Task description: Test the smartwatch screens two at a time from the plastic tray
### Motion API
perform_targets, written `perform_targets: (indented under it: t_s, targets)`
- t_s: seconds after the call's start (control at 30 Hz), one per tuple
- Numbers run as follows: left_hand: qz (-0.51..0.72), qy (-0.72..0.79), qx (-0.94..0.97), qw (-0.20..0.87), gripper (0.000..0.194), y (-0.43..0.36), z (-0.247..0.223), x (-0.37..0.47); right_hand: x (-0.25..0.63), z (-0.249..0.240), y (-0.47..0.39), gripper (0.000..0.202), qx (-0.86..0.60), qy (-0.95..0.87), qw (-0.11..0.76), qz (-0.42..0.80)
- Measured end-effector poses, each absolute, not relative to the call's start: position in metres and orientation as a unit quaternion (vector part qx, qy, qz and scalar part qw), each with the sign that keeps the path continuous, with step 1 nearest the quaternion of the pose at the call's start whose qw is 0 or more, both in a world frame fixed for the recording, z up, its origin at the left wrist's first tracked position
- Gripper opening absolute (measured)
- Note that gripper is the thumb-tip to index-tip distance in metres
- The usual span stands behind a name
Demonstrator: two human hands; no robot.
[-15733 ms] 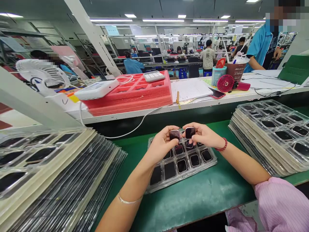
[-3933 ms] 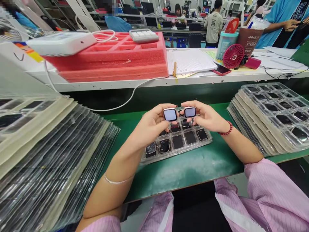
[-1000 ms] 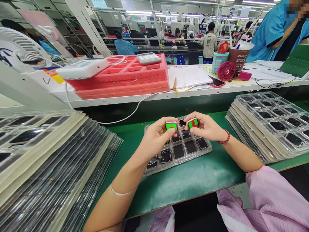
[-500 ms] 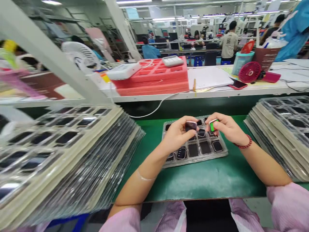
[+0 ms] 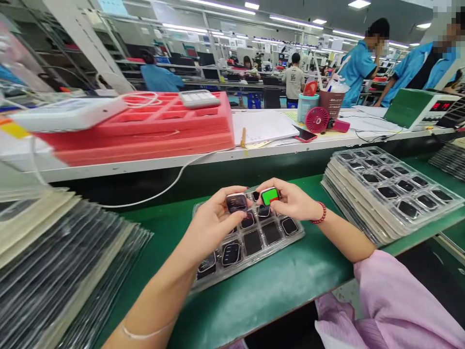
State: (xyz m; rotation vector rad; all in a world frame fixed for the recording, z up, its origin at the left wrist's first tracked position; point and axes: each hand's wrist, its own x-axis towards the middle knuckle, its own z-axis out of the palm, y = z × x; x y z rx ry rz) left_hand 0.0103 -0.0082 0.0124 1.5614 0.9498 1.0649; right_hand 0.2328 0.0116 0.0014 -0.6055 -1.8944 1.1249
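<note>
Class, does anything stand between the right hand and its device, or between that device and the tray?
Nothing visible: the right hand grips the device directly, above the tray; its fingers hide some space.

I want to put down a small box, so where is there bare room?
Mainly the green worktop between the tray and the worktop's near edge. Another strip runs between the tray and the left stack. Crowded: above the tray, with the left hand and right hand; and the shelf, with red foam and papers.
</note>
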Motion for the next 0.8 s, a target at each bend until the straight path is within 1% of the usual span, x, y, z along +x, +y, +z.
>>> perform_targets:
  t_s: [0.23, 0.5, 0.67, 0.8]
  targets:
    - [0.441, 0.395, 0.632, 0.5, 0.048, -0.0126, 0.0171, 0.0143, 0.2387, 0.0046, 0.0086, 0.043, -0.266, -0.742, 0.381, 0.482]
    - [0.442, 0.393, 0.627, 0.507, 0.048, -0.0111, 0.016, 0.0136, 0.2381, 0.0035, 0.0103, 0.046, -0.261, -0.749, 0.385, 0.471]
    - [0.441, 0.391, 0.628, 0.509, 0.049, -0.0113, 0.0171, 0.0138, 0.239, 0.0044, 0.0102, 0.046, -0.254, -0.74, 0.375, 0.497]
    - [0.436, 0.394, 0.63, 0.507, 0.05, -0.0112, 0.0174, 0.0147, 0.2387, 0.0044, 0.0097, 0.044, -0.262, -0.744, 0.383, 0.48]
